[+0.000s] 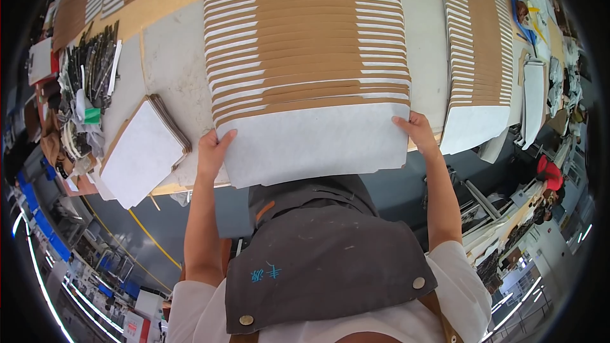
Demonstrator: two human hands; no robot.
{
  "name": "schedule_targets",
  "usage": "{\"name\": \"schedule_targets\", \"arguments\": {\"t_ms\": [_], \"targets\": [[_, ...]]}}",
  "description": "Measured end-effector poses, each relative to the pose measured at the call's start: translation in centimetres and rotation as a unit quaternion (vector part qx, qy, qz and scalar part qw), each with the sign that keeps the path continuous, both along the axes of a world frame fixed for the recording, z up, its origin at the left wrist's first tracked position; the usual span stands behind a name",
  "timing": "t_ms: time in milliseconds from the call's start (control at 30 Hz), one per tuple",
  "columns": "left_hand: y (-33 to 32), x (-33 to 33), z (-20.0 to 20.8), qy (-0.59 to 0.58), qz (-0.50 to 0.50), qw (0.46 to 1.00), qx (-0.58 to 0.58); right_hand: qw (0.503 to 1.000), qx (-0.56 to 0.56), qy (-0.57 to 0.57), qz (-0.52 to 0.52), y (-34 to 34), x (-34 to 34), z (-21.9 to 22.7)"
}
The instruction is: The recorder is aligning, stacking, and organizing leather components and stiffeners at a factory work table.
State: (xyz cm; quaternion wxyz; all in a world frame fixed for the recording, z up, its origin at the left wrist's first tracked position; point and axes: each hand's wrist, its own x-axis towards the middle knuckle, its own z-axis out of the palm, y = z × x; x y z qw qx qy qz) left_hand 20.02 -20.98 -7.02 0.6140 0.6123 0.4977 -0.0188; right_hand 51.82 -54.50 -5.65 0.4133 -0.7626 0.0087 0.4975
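Note:
A long row of overlapping brown sheets (308, 38) with white strips at both sides runs away from me across the table. At its near end lies a broad white panel (314, 143), its front edge reaching past the table edge toward my apron. My left hand (216, 147) grips the panel's left edge, thumb on top. On the opposite edge, my right hand (417, 129) pinches it the same way, thumb on the white face. The fingers underneath are hidden. Whether other sheets are held along with the panel, I cannot tell.
To the right lies another overlapped row of brown and white sheets (476, 44). A small stack of white-faced sheets (141, 152) sits at the left, near a heap of dark strips (92, 67). Farther right is a narrow white stack (532, 101). The table edge runs before me.

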Motion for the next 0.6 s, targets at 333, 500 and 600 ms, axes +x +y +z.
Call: {"name": "schedule_targets", "arguments": {"t_ms": [333, 500, 600], "targets": [[0.4, -0.1, -0.7, 0.022, -0.036, 0.998, 0.041, 0.996, -0.064, -0.047, 0.036, 0.7, 0.2, 0.2], [0.3, 0.5, -0.1, 0.010, -0.008, 0.999, 0.035, 0.997, -0.050, -0.058, 0.004, -0.4, 1.0, -1.1], [0.5, 0.3, 0.1, 0.015, -0.037, 0.997, 0.059, 0.995, -0.044, -0.091, 0.020, -0.4, 0.9, -1.5]]}}
